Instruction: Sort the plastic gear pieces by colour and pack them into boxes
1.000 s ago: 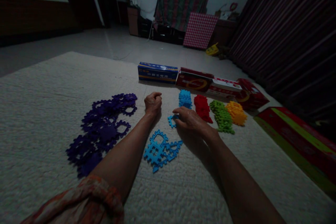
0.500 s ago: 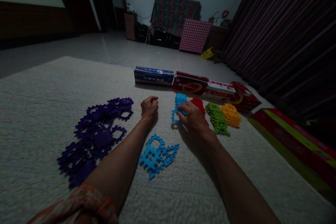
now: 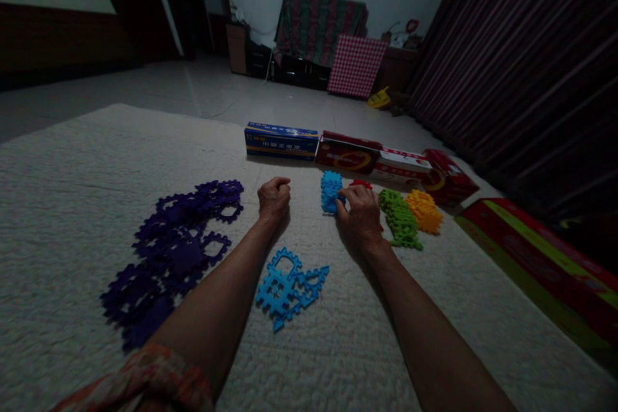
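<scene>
My left hand (image 3: 274,198) rests as a loose fist on the cream quilt, with nothing visible in it. My right hand (image 3: 360,212) is curled with thumb and fingertips pressed at the right edge of a light blue stack of toothed interlocking pieces (image 3: 331,190). Partly hidden behind that hand are red pieces (image 3: 361,185). Between my forearms lie several loose light blue pieces (image 3: 290,290), among them a lattice square, an open ring and pointed shapes. A wide spread of purple toothed pieces (image 3: 186,254) lies left of my left arm.
Right of my right hand are rows of green pieces (image 3: 400,219) and orange pieces (image 3: 423,211). A blue box (image 3: 281,141) and dark red boxes (image 3: 350,153) line the far side of the quilt (image 3: 347,347). A large red and yellow-green box (image 3: 541,270) lies at right.
My right hand has moved slightly right and brought the light blue open square piece up against the light blue stack. My left hand stays in place.
</scene>
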The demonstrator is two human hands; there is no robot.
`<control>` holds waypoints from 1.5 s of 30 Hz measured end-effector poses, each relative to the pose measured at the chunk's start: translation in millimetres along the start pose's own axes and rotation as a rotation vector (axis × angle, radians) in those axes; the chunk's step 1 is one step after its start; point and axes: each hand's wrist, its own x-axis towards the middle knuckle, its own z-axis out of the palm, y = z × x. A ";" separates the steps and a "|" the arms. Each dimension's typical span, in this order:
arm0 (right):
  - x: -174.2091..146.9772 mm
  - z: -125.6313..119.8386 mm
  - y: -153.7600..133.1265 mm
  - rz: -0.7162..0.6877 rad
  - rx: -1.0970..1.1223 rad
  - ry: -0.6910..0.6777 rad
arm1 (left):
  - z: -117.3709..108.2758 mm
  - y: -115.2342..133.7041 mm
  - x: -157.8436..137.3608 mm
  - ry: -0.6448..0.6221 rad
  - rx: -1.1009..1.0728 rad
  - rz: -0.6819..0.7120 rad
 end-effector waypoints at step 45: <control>3.8 -31.5 -44.8 -0.228 0.555 -0.438 | -8.3 15.4 3.2 0.058 -0.313 -0.207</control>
